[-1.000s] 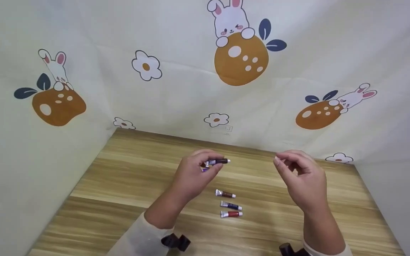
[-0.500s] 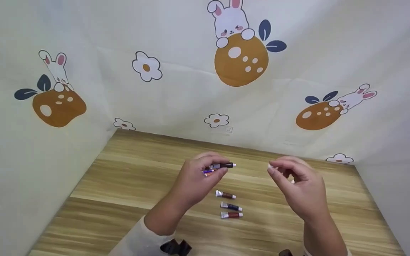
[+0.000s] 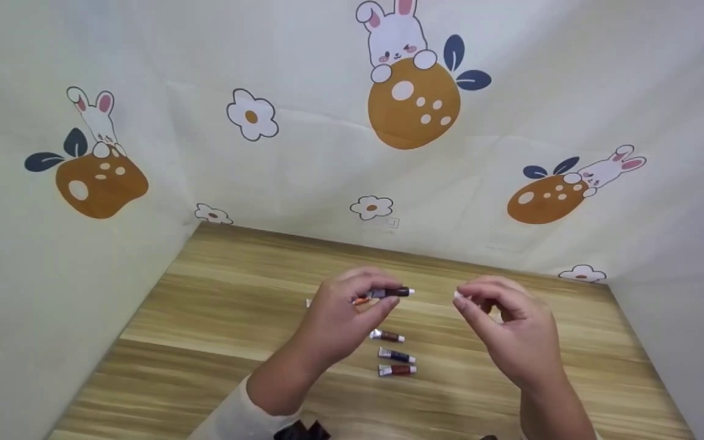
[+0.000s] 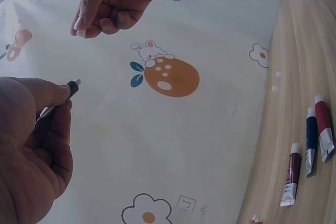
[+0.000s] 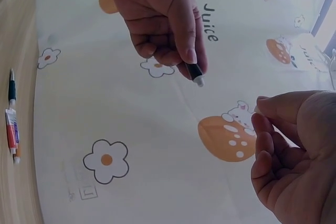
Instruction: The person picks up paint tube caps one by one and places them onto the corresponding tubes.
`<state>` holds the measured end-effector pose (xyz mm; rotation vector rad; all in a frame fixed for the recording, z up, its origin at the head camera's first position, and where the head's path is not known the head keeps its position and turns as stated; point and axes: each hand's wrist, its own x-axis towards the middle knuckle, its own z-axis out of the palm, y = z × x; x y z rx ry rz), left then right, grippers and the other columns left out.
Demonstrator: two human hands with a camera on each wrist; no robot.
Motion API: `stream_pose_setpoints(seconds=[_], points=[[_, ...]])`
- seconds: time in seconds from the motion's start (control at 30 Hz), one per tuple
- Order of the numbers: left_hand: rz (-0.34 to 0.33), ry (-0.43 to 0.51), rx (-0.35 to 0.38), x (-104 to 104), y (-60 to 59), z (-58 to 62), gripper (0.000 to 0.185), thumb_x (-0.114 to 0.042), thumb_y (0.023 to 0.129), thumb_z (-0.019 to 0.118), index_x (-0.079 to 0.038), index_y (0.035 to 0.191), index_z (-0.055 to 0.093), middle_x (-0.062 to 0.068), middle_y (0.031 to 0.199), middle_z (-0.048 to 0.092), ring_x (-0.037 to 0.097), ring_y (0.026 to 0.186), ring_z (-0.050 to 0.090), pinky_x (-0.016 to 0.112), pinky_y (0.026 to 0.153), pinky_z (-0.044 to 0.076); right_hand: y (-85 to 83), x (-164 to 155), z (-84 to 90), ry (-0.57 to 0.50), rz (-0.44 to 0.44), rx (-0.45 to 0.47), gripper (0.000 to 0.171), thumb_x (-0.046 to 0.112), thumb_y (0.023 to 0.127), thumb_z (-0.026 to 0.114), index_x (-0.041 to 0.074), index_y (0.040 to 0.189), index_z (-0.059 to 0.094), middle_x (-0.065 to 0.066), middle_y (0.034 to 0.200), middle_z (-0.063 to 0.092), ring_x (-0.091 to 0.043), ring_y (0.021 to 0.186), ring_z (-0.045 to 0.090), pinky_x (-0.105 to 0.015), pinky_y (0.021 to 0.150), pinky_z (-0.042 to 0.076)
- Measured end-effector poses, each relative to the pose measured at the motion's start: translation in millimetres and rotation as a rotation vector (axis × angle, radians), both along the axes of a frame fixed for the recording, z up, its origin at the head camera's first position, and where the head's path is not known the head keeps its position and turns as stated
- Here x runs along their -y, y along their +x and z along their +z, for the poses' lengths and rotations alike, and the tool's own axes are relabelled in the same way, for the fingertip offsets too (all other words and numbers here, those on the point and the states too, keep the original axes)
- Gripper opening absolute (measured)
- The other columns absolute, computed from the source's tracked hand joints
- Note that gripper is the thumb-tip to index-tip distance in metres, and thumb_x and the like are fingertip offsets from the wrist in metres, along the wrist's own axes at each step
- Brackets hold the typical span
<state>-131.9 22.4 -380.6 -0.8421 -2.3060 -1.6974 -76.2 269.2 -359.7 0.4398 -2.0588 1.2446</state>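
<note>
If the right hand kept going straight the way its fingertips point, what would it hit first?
Most likely the white tip of the dark tube that the left hand pinches; the right hand points leftward at it across a free gap, though depth is uncertain.

Wooden table (image 3: 217, 318) with pale striped grain, enclosed at back and sides by printed cloth. 3 small paint tubes lie on it in a near-parallel row, white caps to the right: a brown tube (image 3: 387, 335) farthest, a dark blue tube (image 3: 396, 354) in the middle, and a red tube (image 3: 397, 370) nearest.
</note>
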Motion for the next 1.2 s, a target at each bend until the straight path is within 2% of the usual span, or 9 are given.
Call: stream_pose_setpoints(seconds=[0.13, 0.33, 0.5, 0.63, 0.93, 1.2], points=[[-0.014, -0.003, -0.039, -1, 6.2, 3.6, 0.017, -0.020, 0.096, 0.081, -0.026, 0.112, 0.082, -0.016, 0.118, 0.077, 0.007, 0.111, 0.072, 0.026, 0.096, 0.061, 3.4, 3, 1.6, -0.002, 0.026, -0.001, 0.023, -0.014, 0.082, 0.083, 0.005, 0.095, 0.082, 0.000, 0.096, 0.077, -0.006, 0.077, 0.064, -0.017, 0.067, 0.050], [-0.052, 0.020, -0.123, -1, 14.0, 7.5, 0.015, -0.022, 0.097, 0.081, -0.024, 0.112, 0.082, -0.013, 0.117, 0.077, 0.006, 0.106, 0.072, 0.027, 0.091, 0.062, 9.7, 6, 4.1, 0.038, 0.010, 0.014, 0.025, -0.010, 0.082, 0.086, 0.012, 0.094, 0.083, 0.000, 0.094, 0.078, -0.005, 0.077, 0.065, -0.019, 0.062, 0.047], [-0.068, 0.053, -0.171, -2, 18.2, 8.5, 0.015, -0.020, 0.096, 0.082, -0.021, 0.111, 0.082, -0.012, 0.114, 0.078, 0.007, 0.105, 0.073, 0.028, 0.091, 0.062, 10.3, 7, 3.2, 0.056, 0.050, -0.023, 0.029, -0.011, 0.080, 0.087, 0.013, 0.096, 0.083, -0.001, 0.093, 0.079, -0.006, 0.077, 0.066, -0.016, 0.063, 0.049], [-0.082, 0.063, -0.168, -2, 20.5, 9.5, 0.016, -0.020, 0.095, 0.082, -0.021, 0.111, 0.082, -0.013, 0.114, 0.078, 0.007, 0.107, 0.073, 0.029, 0.094, 0.062, 10.4, 9, 3.0, 0.082, 0.061, -0.037, 0.030, -0.011, 0.081, 0.086, 0.015, 0.097, 0.083, -0.001, 0.092, 0.078, -0.006, 0.077, 0.067, -0.016, 0.065, 0.051], [-0.107, 0.064, -0.162, -2, 23.4, 10.8, 0.018, -0.021, 0.095, 0.082, -0.023, 0.113, 0.082, -0.014, 0.115, 0.078, 0.007, 0.109, 0.073, 0.029, 0.099, 0.061, 11.3, 12, 2.1, 0.125, 0.048, -0.038, 0.030, -0.008, 0.082, 0.087, 0.019, 0.096, 0.083, 0.002, 0.093, 0.079, -0.005, 0.082, 0.068, -0.017, 0.063, 0.047], [-0.106, 0.058, -0.172, -2, 24.5, 10.6, 0.018, -0.021, 0.095, 0.083, -0.022, 0.113, 0.082, -0.013, 0.116, 0.078, 0.007, 0.107, 0.073, 0.030, 0.098, 0.061, 11.2, 16, -0.1, 0.090, 0.068, -0.034, 0.030, -0.009, 0.082, 0.086, 0.017, 0.097, 0.083, 0.001, 0.092, 0.079, -0.006, 0.081, 0.068, -0.016, 0.061, 0.049]])
